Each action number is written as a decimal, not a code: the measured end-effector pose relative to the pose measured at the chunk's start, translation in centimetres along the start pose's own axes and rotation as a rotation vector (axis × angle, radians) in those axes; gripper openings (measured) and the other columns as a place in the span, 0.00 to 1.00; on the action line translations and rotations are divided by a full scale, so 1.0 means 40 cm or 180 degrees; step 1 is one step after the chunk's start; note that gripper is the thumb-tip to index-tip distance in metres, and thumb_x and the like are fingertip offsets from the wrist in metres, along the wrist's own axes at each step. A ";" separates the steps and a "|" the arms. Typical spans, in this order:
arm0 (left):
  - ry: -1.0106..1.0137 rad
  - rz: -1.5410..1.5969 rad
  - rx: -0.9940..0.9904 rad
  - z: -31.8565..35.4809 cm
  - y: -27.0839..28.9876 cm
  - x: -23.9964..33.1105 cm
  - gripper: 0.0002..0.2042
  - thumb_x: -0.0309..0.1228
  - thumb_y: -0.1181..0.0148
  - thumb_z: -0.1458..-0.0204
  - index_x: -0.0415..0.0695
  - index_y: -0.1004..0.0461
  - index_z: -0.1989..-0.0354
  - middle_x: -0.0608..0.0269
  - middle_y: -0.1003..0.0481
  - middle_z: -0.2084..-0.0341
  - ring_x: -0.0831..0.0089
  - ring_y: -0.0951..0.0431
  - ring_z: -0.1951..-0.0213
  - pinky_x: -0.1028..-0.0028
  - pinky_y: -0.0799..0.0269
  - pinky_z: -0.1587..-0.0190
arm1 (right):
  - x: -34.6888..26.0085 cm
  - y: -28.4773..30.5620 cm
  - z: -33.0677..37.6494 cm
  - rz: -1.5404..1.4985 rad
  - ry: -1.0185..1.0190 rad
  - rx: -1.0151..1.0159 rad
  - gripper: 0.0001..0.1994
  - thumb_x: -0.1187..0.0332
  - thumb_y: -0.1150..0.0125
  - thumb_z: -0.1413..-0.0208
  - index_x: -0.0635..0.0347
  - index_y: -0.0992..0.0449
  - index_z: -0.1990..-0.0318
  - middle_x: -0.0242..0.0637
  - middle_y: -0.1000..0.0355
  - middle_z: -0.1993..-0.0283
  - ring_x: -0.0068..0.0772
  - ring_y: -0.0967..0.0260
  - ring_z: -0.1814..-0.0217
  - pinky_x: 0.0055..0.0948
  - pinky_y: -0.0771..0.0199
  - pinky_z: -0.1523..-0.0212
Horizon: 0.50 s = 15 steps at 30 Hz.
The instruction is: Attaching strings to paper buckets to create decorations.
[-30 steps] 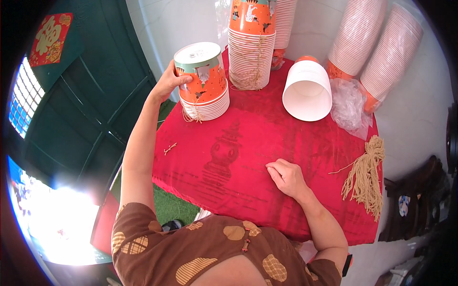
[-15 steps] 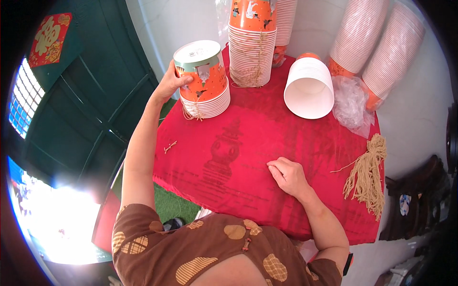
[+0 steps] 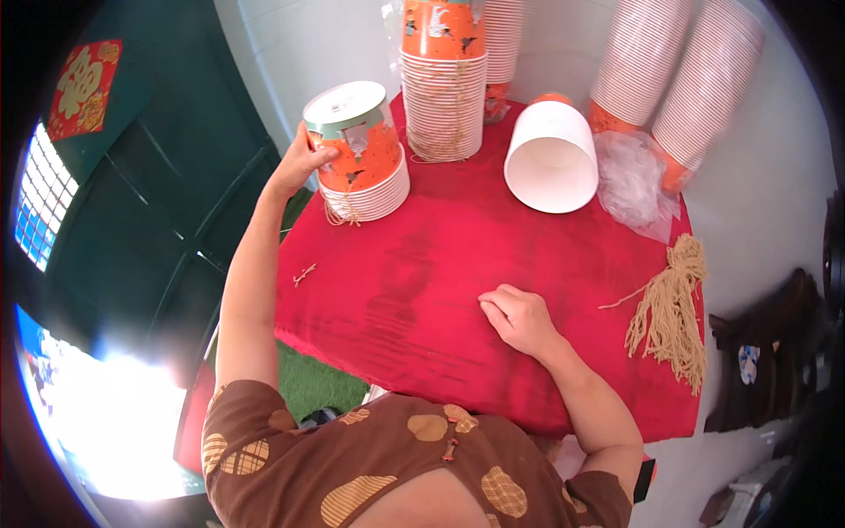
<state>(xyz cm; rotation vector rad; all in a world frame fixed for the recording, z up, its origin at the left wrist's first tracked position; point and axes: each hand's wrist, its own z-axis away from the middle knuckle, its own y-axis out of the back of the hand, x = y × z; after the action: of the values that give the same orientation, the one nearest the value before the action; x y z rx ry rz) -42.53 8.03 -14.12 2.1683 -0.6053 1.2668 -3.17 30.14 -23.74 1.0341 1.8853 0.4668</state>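
Observation:
Near the table's far left corner stands a short upside-down stack of orange paper buckets with white rims, tied round with twine. My left hand grips its left side, with the thumb across the orange wall. My right hand rests on the red tablecloth with its fingers curled in; I see nothing in them. Just behind the short stack rises a tall stack of the same buckets, also bound with twine. To its right another stack lies on its side, its open white bucket facing me.
Two long stacks of buckets in plastic lean at the back right, by a crumpled clear bag. A bundle of twine hangs at the right edge. A twine scrap lies at the left. A dark green door stands left.
The whole view has shifted slightly, so the table and stacks appear a little further left. My left hand keeps its hold on the short stack, and my right hand stays on the cloth.

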 end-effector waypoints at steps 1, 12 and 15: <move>0.0012 0.0008 -0.0019 0.003 0.000 0.008 0.48 0.45 0.25 0.59 0.39 0.48 0.34 0.56 0.35 0.41 0.67 0.36 0.39 0.67 0.42 0.36 | 0.004 -0.003 0.000 0.0004 0.0019 -0.0013 0.05 0.69 0.40 0.43 0.60 0.22 0.66 0.39 0.27 0.71 0.41 0.27 0.72 0.36 0.26 0.71; -0.0637 -0.1099 0.1877 0.052 0.005 -0.052 0.31 0.44 0.37 0.45 0.37 0.37 0.39 0.53 0.32 0.47 0.65 0.31 0.43 0.67 0.36 0.41 | 0.013 -0.012 -0.006 -0.0087 0.0061 -0.0093 0.07 0.67 0.42 0.41 0.60 0.22 0.64 0.41 0.26 0.69 0.44 0.27 0.70 0.38 0.26 0.69; -0.1352 -0.1097 0.2610 0.088 -0.152 0.074 0.09 0.27 0.40 0.43 0.36 0.28 0.57 0.60 0.30 0.60 0.74 0.26 0.62 0.75 0.28 0.56 | 0.022 -0.006 0.011 -0.0023 -0.0003 -0.0043 0.08 0.66 0.42 0.41 0.60 0.21 0.64 0.41 0.26 0.69 0.45 0.27 0.70 0.39 0.26 0.69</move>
<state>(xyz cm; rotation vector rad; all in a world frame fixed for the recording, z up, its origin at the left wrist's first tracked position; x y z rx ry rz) -35.15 9.95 -14.32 3.0774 0.2079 0.9492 -3.12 30.70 -24.59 1.0180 1.8820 0.4742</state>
